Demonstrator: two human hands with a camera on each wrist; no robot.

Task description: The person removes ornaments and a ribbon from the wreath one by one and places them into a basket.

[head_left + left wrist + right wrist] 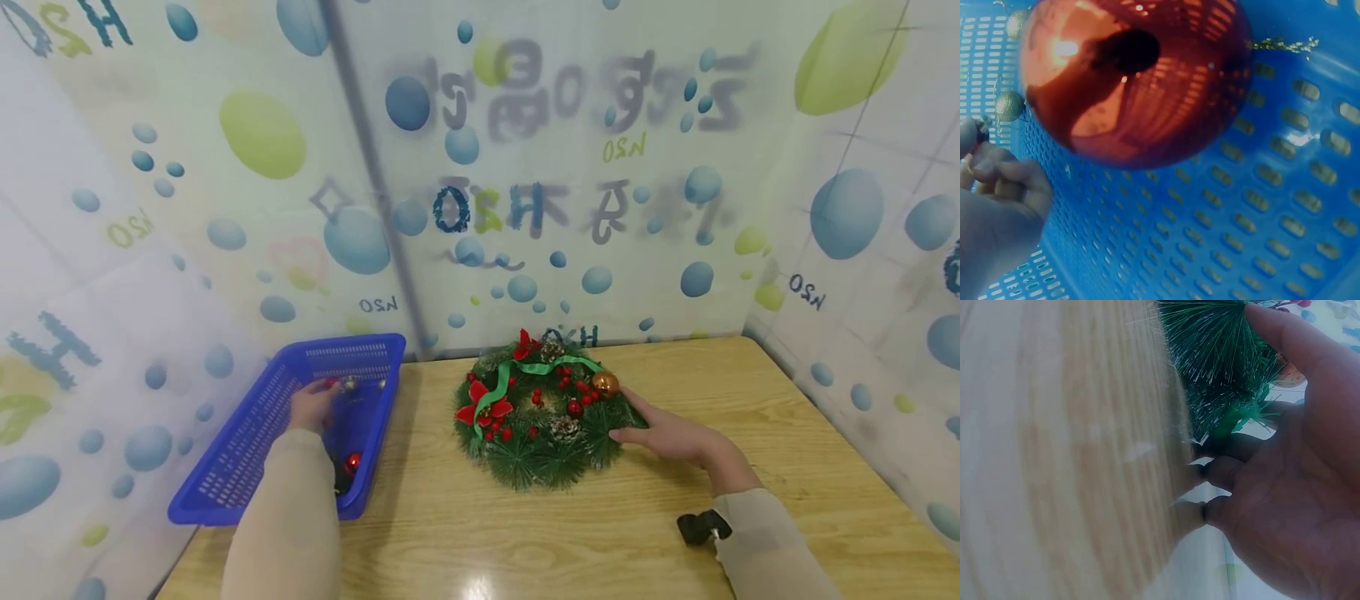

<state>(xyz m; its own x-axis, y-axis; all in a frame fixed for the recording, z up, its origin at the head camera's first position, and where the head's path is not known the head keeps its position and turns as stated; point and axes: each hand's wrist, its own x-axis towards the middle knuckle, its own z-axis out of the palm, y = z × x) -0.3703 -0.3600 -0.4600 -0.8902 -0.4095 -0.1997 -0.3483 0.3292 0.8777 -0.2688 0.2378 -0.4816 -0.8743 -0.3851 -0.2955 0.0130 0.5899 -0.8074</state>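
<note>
A blue plastic basket (384, 367) holds Christmas ornaments, and my left hand (311, 406) reaches down into it. In the left wrist view the curled fingers of the left hand (1007, 181) pinch a small red ornament (982, 130), mostly hidden by thumb and fingers. A large shiny red bauble (1138, 81) fills the front of that view. A green wreath (517, 467) lies on the table, with red flowers, berries, pinecones and a green ribbon (504, 379). My right hand (675, 433) holds its right edge, thumb on the needles, beside a gold bauble (605, 384).
The basket stands at the left of the wooden table (480, 533). Gold glitter balls (1010, 105) hang near the far basket wall. Another red bauble (352, 461) sits at the basket's near end. A patterned curtain (525, 167) closes off the back and sides.
</note>
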